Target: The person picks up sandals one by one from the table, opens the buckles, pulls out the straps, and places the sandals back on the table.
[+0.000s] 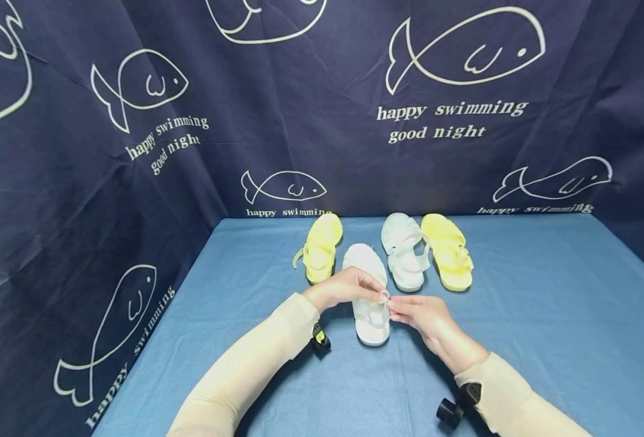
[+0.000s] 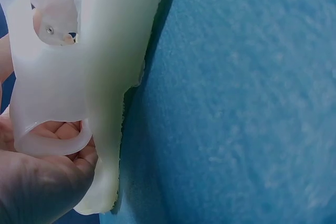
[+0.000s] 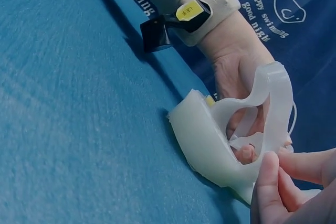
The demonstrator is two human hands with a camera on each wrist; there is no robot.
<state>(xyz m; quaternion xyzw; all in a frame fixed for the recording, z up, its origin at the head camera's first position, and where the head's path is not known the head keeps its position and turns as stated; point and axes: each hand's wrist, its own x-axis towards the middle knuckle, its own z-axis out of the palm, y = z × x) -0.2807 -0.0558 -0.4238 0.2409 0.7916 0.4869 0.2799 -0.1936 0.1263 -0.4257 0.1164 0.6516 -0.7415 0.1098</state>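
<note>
A white sandal [image 1: 372, 331] lies on the table with its toe pointing away, one of its straps raised at the right side. My left hand [image 1: 349, 284] reaches across the sandal and pinches this strap near the buckle end with thumb and fingertips. From the right, my right hand [image 1: 422, 312] pinches the strap [image 3: 275, 111] between thumb and forefinger, right beside the left fingertips. In the left wrist view, the left hand [image 2: 47, 182] shows behind a strap loop, and the sandal's side hides part of its fingers.
Behind the white sandal, a yellow sandal [image 1: 319, 255] stands to the left. A pale mint sandal [image 1: 407, 276] and another yellow sandal [image 1: 453, 267] stand to the right. A dark blue fish-print curtain [image 1: 354, 152] rises behind the blue table [image 1: 545, 334].
</note>
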